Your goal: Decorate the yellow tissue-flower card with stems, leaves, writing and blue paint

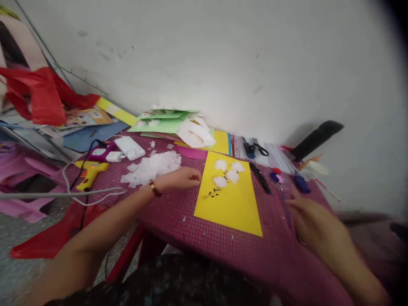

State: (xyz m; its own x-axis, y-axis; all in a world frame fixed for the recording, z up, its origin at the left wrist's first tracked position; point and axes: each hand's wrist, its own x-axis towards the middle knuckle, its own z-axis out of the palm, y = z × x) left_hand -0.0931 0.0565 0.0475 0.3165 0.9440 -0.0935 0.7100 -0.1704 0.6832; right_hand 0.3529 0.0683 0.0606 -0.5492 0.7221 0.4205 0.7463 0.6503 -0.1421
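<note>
A yellow sheet (231, 216) lies on the table, bearing several fluffy white blossoms (233, 176) and a dark-leaved stem (212, 194). At its left edge is my left hand (186, 177), fingers curled closed; whatever they might hold is hidden. Just left of that hand spreads a heap of thin white paper pieces (153, 166). My right hand (314, 221) is smeared by motion at the table's right side. Beside its fingers runs a thin purple-blue stick (286, 208); whether they touch it is unclear. A black pen (260, 178) lies right of the sheet.
A yellow glue gun (91, 173) with its cord lies at left, near a white power adapter (130, 147). Green cards (165, 123) and a white paper roll (196, 132) lie against the wall. Scissors (259, 147) and a dark blue object (301, 183) are at back right.
</note>
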